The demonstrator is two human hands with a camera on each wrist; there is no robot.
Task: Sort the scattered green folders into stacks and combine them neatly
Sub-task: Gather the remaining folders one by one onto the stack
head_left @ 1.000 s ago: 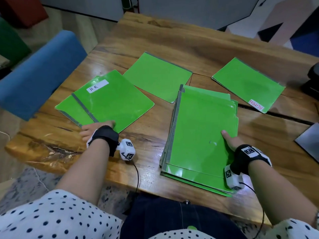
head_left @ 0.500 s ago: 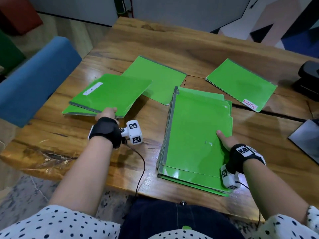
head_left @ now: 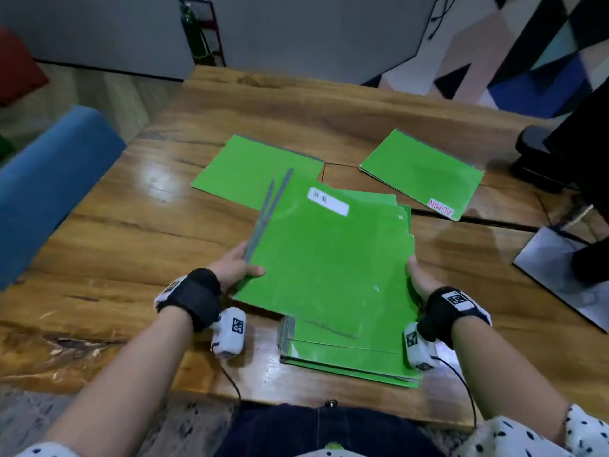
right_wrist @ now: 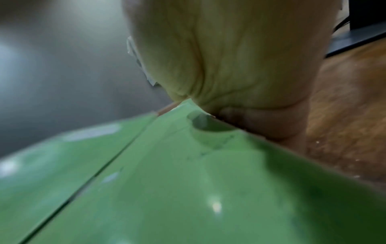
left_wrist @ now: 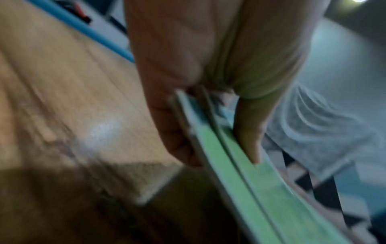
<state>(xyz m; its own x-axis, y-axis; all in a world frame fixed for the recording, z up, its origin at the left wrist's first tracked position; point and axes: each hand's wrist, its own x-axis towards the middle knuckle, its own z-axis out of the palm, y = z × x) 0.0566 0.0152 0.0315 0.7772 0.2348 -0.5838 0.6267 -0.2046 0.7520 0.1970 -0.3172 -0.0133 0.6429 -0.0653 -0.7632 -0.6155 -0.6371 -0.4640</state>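
Note:
Two green folders, the top one labelled HR (head_left: 329, 252), hang tilted over the main stack of green folders (head_left: 346, 357) near the table's front edge. My left hand (head_left: 237, 268) pinches their left edge, thumb on top. In the left wrist view the pair of folders (left_wrist: 240, 165) sits between thumb and fingers (left_wrist: 173, 123). My right hand (head_left: 418, 278) grips the right edge. In the right wrist view the folder (right_wrist: 188, 181) presses into the palm with a finger (right_wrist: 261, 123) curled beneath. An unlabelled green folder (head_left: 250, 173) and an ADMIN folder (head_left: 421, 173) lie flat behind.
The wooden table (head_left: 131, 225) has bare surface on its left half. A blue chair (head_left: 49, 179) stands at the left. A grey sheet (head_left: 560, 275) and a dark object (head_left: 540, 153) sit at the right edge.
My left hand has lifted the HR folders off the left of the table and carried them right, over the main stack. My right hand has shifted from resting on the stack to gripping the edge.

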